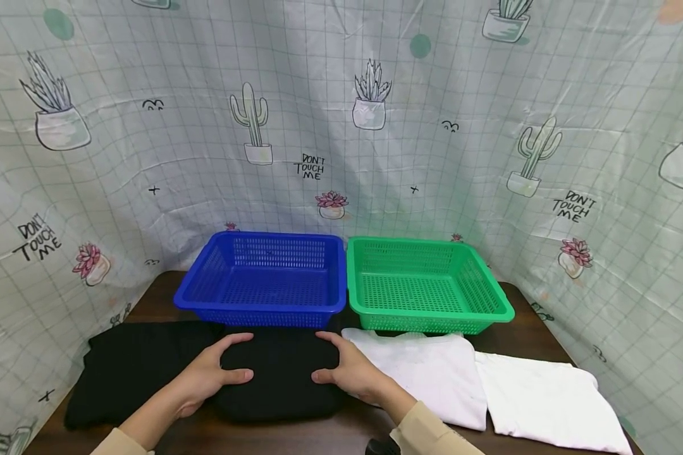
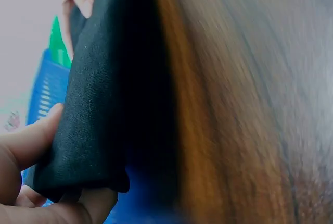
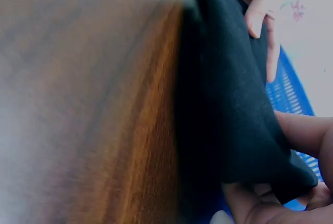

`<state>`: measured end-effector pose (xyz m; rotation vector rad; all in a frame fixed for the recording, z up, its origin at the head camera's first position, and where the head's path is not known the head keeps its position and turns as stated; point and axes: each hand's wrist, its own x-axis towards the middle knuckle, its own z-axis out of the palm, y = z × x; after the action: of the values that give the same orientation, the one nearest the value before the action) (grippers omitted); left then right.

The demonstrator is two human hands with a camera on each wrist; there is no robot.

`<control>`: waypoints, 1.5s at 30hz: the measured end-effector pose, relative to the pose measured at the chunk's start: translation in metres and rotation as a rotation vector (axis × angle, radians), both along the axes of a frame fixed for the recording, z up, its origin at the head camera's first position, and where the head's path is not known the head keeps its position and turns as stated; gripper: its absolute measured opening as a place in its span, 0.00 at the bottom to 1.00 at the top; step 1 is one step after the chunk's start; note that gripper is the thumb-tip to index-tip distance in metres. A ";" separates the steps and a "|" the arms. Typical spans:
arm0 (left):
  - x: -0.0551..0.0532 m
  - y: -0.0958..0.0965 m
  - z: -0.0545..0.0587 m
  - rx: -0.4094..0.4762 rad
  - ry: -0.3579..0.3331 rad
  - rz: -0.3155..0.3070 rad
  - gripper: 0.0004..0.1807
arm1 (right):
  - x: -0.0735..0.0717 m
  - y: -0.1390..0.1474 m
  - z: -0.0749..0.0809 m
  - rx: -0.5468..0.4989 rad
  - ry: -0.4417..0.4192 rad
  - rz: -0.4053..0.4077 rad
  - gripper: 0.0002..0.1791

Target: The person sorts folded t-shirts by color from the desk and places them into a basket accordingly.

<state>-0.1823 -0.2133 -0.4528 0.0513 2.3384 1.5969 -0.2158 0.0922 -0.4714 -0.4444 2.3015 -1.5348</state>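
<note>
A folded black garment (image 1: 281, 385) is gripped at its two sides, in front of the blue basket (image 1: 262, 308). My left hand (image 1: 205, 376) holds its left edge, thumb on top and fingertips curled under the cloth (image 2: 93, 109), as the left wrist view shows. On the opposite side my right hand (image 1: 355, 373) pinches the right edge the same way, its fingers tucked beneath the fabric (image 3: 239, 114) in the right wrist view. The garment's front edge overlaps the dark wooden table (image 1: 262, 439) in the head view. Another folded black garment (image 1: 131, 373) lies to the left, beside my left hand.
A green basket (image 1: 432, 316) stands right of the blue one; both look empty inside. Two folded white garments, one nearer (image 1: 427, 379) and one farther right (image 1: 552, 401), lie on the table. A cactus-print curtain (image 1: 375, 158) hangs behind and around the sides.
</note>
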 end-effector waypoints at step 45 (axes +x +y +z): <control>-0.133 -0.058 0.110 0.109 0.202 -0.051 0.47 | -0.133 -0.051 0.094 -0.125 0.178 0.013 0.40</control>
<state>-0.3158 -0.2708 -0.3432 0.3081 2.3721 1.7662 -0.3491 0.0416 -0.3770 -0.6523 2.3343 -1.7020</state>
